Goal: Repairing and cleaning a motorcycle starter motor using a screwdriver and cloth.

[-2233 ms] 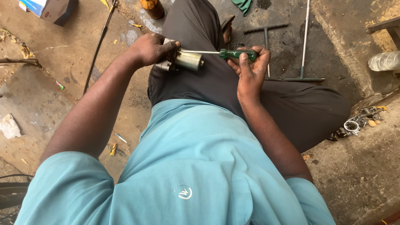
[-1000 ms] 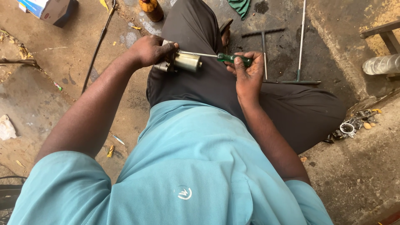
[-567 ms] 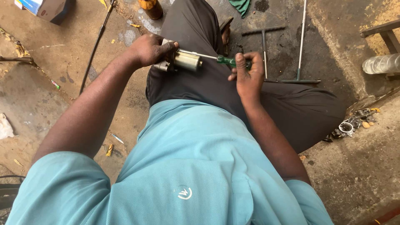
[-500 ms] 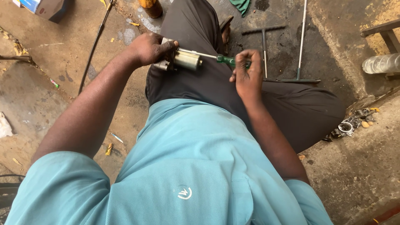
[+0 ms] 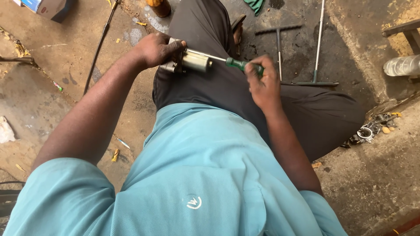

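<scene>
My left hand (image 5: 157, 49) wraps around the near end of a small metal cylinder part (image 5: 190, 61), its grip clamped on it, and holds the piece steady just above my left thigh. The part lies roughly level, its pale brass-coloured body pointing toward my right side. My right hand (image 5: 262, 85) is closed on the green handle of a screwdriver (image 5: 238, 64); the thin steel shaft runs leftward from the handle and meets the top of the metal part, so tool and piece are touching. Both hands sit over my lap, close together, with the screwdriver bridging the gap between them.

I sit low on a stained concrete floor (image 5: 65, 78) in dark trousers (image 5: 315, 118) and a light blue shirt (image 5: 205, 175). Beyond my right hand two long T-handled wrenches (image 5: 280, 48) lie on the dark, oily patch of floor, side by side and well apart from the part I hold. A clear plastic bottle (image 5: 402, 65) lies on its side at the far right edge. Near my right knee a small heap of metal rings and scraps (image 5: 369, 129) rests on the floor. A black cable (image 5: 98, 48) trails along the floor on my left, and a cardboard box (image 5: 46, 6) sits at the top left corner.
</scene>
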